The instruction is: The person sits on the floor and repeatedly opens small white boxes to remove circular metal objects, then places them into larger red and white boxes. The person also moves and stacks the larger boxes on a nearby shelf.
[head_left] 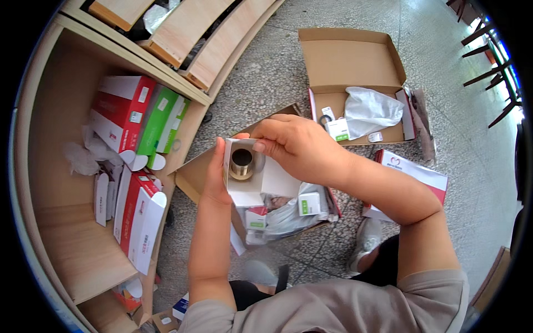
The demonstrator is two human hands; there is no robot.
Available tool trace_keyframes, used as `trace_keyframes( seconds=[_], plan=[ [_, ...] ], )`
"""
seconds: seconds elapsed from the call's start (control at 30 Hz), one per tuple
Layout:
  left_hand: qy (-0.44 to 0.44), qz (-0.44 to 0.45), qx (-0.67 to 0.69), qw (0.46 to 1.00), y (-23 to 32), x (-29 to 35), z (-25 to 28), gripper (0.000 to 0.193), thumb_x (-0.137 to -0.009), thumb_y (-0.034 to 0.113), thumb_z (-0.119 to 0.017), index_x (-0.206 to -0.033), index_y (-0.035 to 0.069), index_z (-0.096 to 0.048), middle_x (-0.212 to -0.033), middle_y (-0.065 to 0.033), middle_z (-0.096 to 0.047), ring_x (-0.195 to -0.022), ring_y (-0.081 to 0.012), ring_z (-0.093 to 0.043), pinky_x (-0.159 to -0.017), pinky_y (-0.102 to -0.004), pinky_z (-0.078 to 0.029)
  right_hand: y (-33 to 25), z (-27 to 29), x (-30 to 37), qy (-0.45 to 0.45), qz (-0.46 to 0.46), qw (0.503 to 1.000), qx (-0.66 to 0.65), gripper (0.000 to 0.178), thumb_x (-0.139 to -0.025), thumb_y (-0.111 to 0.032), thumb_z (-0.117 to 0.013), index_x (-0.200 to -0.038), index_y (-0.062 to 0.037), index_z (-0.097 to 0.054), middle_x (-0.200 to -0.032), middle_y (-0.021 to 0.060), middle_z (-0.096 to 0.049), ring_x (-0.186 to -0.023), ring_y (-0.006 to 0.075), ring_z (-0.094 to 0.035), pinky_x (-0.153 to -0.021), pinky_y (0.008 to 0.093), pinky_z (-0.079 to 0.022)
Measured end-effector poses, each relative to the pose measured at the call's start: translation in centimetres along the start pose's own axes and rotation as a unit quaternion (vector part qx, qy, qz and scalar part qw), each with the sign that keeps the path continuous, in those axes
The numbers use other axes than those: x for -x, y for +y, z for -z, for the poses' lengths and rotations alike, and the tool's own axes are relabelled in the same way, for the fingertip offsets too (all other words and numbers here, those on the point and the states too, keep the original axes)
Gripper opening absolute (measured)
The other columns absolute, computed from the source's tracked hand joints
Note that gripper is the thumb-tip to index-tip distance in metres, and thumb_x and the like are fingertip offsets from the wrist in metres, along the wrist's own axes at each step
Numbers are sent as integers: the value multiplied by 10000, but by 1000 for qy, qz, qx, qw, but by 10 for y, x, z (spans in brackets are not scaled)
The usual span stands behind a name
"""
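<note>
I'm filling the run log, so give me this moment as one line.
left hand: holds small white box | right hand: on box's open top | inside: metal cylinder | below: open cardboard box on floor

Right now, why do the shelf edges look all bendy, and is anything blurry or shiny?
In the head view, the fisheye lens curves the wooden shelf edges toward the dark round rim; the metal cylinder in the small white box catches a soft glint; the middle is sharp, the corners black, and daylight glares at the far right edge.
</note>
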State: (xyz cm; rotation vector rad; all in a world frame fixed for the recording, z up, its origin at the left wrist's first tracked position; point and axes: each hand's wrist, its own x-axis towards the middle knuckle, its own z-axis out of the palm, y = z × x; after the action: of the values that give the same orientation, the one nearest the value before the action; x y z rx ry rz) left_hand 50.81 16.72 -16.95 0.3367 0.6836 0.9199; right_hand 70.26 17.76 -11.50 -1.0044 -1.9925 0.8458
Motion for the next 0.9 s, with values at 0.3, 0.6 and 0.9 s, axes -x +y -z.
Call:
trace_keyframes(
  seconds=[0.3, 0.6, 0.9],
  plan=[
    [46, 106, -2, 993, -64, -31, -14, 472, -926, 457, -366, -1117, 53, -520, -1063, -122, -590, -952, -224, -596, -799, -356, -509, 91, 24, 51, -171, -371, 736, -541, 214, -894, -305, -551, -870, -93, -559, -751, -41, -515, -664, 57, -446, -618, 201, -382],
    [190, 203, -25, 960, -145, -67, -1, 469, -925, 427, -393, -1135, 29, -526, -1072, -101, -603, -968, -204, -594, -830, -351, -484, 179, 42, 130, -3, -339, 784, -521, 268, -738, -36, -615, -983, -73, -512, -971, 33, -493, -923, 117, -472, -779, 258, -392],
    [220, 188, -60, 955, -183, -65, -8, 469, -911, 463, -419, -1169, 82, -510, -1066, -50, -600, -963, -183, -585, -821, -331, -477, 167, 40, 169, -95, -181, 979, 10, 175, -674, -126, -680, -849, -124, -677, -750, 18, -551, -809, 219, -511, -757, 368, -344]
  ],
)
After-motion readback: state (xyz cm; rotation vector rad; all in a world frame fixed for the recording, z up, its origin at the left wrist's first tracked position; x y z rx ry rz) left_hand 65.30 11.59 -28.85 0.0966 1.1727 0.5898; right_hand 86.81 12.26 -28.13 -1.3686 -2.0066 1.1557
